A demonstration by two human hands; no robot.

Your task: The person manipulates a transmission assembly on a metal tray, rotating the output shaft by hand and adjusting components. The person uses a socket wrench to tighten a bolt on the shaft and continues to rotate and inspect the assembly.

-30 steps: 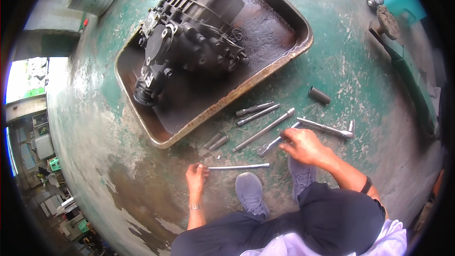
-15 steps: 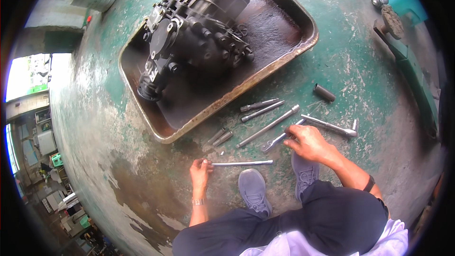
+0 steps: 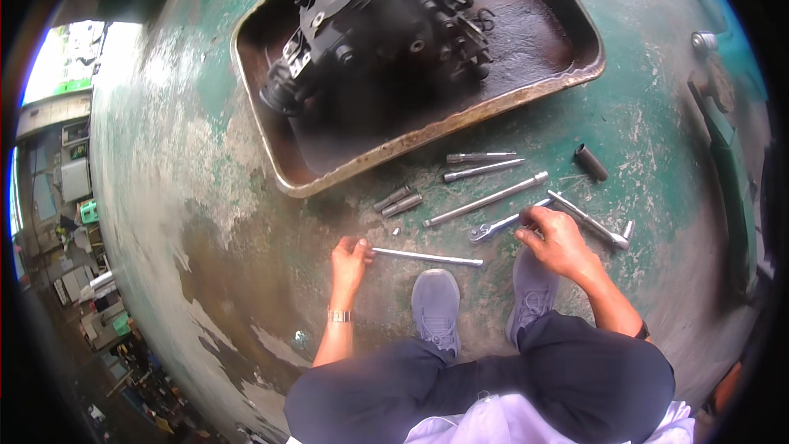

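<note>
I squat on a worn green floor. My left hand (image 3: 352, 259) grips one end of a long thin steel rod (image 3: 427, 257) that lies on the floor in front of my left shoe. My right hand (image 3: 555, 238) closes on the handle of a ratchet wrench (image 3: 491, 228) whose head rests on the floor. A longer extension bar (image 3: 486, 198) lies just beyond it, and a T-shaped bar (image 3: 593, 221) lies to the right of my right hand.
A rusty oil-stained metal tray (image 3: 460, 122) holds a black greasy engine or gearbox assembly (image 3: 374, 20). Two more bars (image 3: 481, 164), two short sockets (image 3: 396, 201) and a dark socket (image 3: 590, 162) lie on the floor. My grey shoes (image 3: 436, 302) stand below.
The view has shifted closer and to the right. My left hand has closed on the thin rod's end, and my right hand has settled on the ratchet handle.
</note>
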